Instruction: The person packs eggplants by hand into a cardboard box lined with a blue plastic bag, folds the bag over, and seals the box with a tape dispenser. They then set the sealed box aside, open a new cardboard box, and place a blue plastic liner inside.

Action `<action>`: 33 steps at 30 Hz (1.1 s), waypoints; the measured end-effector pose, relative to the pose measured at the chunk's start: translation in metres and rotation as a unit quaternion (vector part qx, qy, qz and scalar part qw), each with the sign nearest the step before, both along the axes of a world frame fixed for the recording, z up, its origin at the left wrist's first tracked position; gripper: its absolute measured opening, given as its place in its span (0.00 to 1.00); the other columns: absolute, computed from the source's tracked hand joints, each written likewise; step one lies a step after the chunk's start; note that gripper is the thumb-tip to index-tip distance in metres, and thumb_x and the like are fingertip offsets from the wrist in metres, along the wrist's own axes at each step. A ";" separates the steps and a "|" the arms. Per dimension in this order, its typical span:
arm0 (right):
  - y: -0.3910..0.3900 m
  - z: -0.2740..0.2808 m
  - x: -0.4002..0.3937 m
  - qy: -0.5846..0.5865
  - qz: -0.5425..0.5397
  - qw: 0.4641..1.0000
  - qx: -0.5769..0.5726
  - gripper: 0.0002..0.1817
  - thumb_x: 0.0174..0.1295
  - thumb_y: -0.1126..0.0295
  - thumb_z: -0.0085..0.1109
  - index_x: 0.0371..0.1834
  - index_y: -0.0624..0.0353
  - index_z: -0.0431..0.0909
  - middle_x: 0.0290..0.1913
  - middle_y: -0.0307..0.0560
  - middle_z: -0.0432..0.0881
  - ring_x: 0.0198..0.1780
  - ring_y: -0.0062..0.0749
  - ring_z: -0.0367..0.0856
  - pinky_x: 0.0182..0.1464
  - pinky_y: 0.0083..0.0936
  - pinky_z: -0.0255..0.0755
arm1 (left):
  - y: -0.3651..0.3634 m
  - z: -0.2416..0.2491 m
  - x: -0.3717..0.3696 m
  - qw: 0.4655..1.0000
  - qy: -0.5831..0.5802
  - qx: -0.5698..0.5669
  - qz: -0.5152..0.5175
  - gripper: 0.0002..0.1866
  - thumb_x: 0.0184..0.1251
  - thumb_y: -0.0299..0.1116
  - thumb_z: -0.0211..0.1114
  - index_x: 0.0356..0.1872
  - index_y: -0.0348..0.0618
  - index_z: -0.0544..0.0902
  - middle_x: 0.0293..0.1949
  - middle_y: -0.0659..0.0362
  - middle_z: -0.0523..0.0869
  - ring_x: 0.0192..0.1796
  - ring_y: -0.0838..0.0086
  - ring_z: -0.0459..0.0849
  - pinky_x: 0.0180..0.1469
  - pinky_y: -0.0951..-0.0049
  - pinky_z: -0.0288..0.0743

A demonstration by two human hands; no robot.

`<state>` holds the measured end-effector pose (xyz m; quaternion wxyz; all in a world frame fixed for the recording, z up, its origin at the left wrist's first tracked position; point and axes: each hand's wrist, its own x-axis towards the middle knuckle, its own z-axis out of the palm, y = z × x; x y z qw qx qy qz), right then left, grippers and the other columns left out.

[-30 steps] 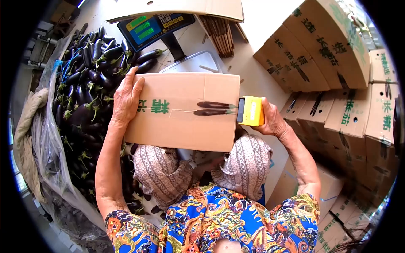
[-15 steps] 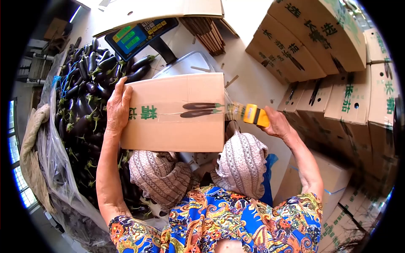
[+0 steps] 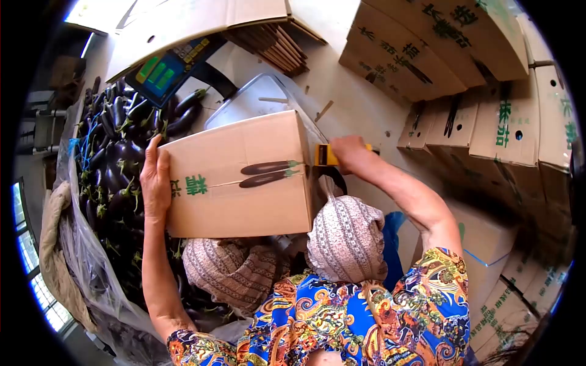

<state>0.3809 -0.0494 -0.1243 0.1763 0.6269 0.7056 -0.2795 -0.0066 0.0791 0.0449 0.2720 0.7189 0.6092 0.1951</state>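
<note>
A closed cardboard box point(image 3: 238, 210) with green characters and a printed eggplant picture lies across my knees, tilted a little. Against its left end rests my left hand point(image 3: 156, 183), thumb side up, gripping the edge and side. My right hand point(image 3: 354, 155) is wrapped round a yellow tape dispenser point(image 3: 325, 155), which is at the right end of the box. The tape itself is hard to make out there. Beyond the box stands a scale with a metal platform point(image 3: 250, 100) and a lit display point(image 3: 160, 76).
A heap of eggplants point(image 3: 125, 158) lies at the left beside plastic sheeting point(image 3: 91, 244). Flattened cardboard point(image 3: 183, 27) is at the top. Printed boxes point(image 3: 506, 131) are stacked at the right, with another box point(image 3: 476, 232) below them.
My right hand has brought the tape dispenser leftward and up against the box's right end. The box has turned slightly, and the view has shifted.
</note>
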 end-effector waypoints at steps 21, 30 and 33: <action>0.058 0.015 -0.072 0.488 -0.268 0.739 0.378 0.23 0.76 0.67 0.38 0.71 0.64 0.63 0.68 0.60 0.71 0.70 0.55 0.67 0.72 0.40 0.60 | 0.008 -0.009 -0.007 0.997 0.053 0.035 0.043 0.41 0.77 0.64 0.44 0.76 0.39 0.61 0.75 0.46 0.66 0.72 0.55 0.69 0.72 0.64 0.60; 0.043 -0.058 -0.079 0.613 -0.494 0.617 0.003 0.39 0.65 0.36 0.56 0.64 0.60 0.73 0.62 0.53 0.79 0.65 0.37 0.76 0.66 0.35 0.65 | 0.001 -0.031 -0.101 0.971 -0.147 -0.121 0.143 0.34 0.80 0.59 0.45 0.56 0.34 0.82 0.48 0.58 0.86 0.50 0.74 0.80 0.57 0.74 0.72; 0.046 -0.025 -0.066 0.737 -0.466 0.454 -0.183 0.32 0.64 0.48 0.66 0.63 0.60 0.76 0.58 0.43 0.83 0.59 0.29 0.81 0.63 0.31 0.72 | -0.012 -0.033 -0.109 0.955 -0.192 -0.142 0.177 0.36 0.78 0.63 0.45 0.54 0.34 0.83 0.47 0.58 0.87 0.48 0.75 0.83 0.55 0.74 0.75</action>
